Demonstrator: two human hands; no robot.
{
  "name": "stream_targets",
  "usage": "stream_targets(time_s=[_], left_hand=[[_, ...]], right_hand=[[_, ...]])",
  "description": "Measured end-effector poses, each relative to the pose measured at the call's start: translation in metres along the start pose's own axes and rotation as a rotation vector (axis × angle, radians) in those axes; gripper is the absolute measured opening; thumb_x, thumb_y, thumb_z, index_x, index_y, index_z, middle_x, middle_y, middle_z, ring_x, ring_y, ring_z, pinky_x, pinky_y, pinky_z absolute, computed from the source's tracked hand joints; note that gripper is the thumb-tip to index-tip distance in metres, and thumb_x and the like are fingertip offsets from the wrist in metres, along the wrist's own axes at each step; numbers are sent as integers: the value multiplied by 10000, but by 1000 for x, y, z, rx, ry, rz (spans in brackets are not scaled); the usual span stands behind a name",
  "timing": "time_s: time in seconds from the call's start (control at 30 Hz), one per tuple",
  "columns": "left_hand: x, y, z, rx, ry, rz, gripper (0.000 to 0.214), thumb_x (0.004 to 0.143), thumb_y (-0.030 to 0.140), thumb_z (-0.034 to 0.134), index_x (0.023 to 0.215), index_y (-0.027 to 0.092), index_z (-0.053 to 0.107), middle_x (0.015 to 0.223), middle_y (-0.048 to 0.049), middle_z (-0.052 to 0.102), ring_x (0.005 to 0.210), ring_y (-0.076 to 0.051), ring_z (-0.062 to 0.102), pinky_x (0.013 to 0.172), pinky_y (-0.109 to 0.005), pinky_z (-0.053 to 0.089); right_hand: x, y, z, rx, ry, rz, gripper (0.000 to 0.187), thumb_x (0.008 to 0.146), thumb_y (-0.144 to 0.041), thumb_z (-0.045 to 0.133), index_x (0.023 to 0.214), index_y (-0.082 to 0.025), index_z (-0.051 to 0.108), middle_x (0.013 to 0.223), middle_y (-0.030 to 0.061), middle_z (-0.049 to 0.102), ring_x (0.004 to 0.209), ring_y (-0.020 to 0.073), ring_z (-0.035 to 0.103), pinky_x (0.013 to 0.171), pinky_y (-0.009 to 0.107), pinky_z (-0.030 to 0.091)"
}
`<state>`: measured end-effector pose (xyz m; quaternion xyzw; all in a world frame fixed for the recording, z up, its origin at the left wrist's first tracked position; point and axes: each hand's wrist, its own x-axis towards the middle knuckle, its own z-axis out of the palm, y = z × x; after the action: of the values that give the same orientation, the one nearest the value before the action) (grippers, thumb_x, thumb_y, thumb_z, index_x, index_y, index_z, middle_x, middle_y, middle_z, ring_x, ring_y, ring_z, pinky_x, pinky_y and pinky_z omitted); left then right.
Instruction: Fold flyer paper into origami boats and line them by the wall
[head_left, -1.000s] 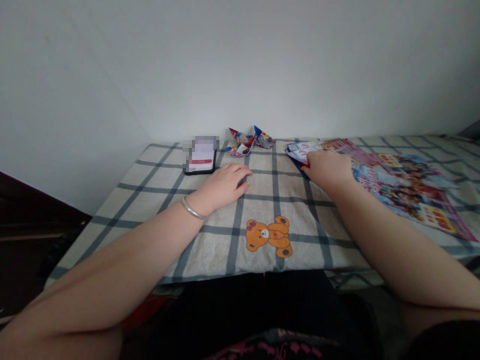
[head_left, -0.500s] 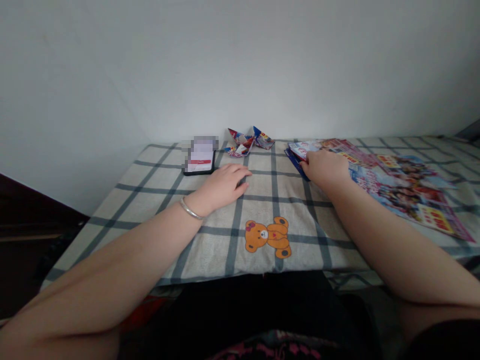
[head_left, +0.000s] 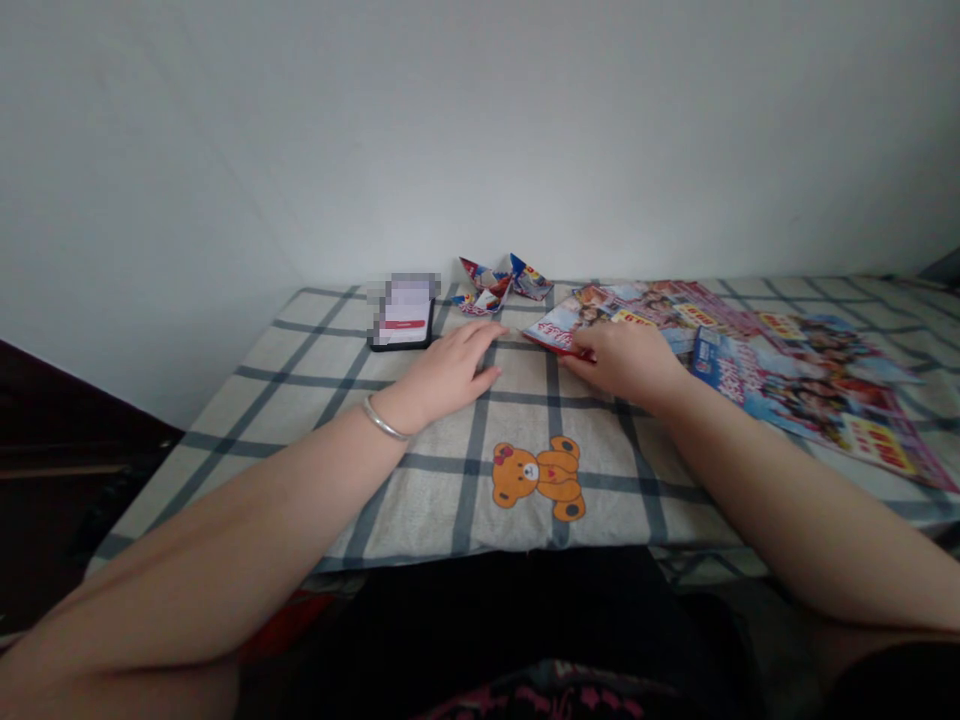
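Observation:
My right hand [head_left: 626,357] lies palm down on a colourful printed sheet [head_left: 570,322], fingers pressed on its near edge, at the middle of the checked cloth [head_left: 315,380]. More printed sheets [head_left: 810,385] are spread to the right. My left hand [head_left: 450,365], with a silver bangle [head_left: 384,420] on the wrist, rests flat on the cloth with fingers stretched out and holds nothing. Just beyond it lies a black phone [head_left: 403,322]. Folded paper pieces [head_left: 499,284] sit by the wall.
A white wall stands close behind the surface. An orange bear print [head_left: 541,475] marks the cloth near the front edge. The cloth's left edge drops off to a dark floor area [head_left: 60,470].
My right hand has slid to the left, dragging one printed sheet away from the pile toward the middle. The left hand has barely moved.

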<state>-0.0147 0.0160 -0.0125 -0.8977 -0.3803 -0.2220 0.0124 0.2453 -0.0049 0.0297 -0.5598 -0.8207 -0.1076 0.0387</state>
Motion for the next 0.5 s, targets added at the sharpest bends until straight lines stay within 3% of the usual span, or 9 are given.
stream_targets(time_s=[0.17, 0.3, 0.4, 0.5], left_hand=[[0, 1, 2, -17, 20, 75, 521, 940, 269, 614, 1419, 146, 453, 1453, -158, 521, 1385, -269, 475, 1182, -465, 400], [2, 1, 0, -14, 12, 126, 462, 930, 257, 638, 1371, 174, 528, 1421, -133, 567, 1329, -265, 532, 1136, -474, 448], [4, 2, -2, -16, -12, 198, 304, 929, 248, 641, 1229, 198, 641, 1339, -92, 642, 1243, -252, 600, 1083, -466, 492], [6, 3, -3, -7, -49, 274, 165, 936, 244, 631, 1078, 199, 702, 1248, -69, 702, 1201, -244, 634, 1059, -454, 506]], right_hand=[[1, 3, 8, 135, 23, -73, 259, 897, -446, 622, 813, -215, 702, 847, 54, 737, 782, 210, 633, 597, 290, 320], [3, 9, 12, 299, 18, -304, 206, 910, -384, 646, 856, -209, 740, 864, 47, 738, 802, 181, 638, 669, 275, 386], [3, 10, 14, 440, -2, -442, 209, 928, -372, 635, 898, -211, 764, 864, 47, 742, 817, 175, 654, 717, 275, 426], [3, 9, 14, 525, -17, -487, 223, 932, -367, 624, 887, -200, 764, 846, 49, 744, 795, 168, 658, 722, 278, 445]])
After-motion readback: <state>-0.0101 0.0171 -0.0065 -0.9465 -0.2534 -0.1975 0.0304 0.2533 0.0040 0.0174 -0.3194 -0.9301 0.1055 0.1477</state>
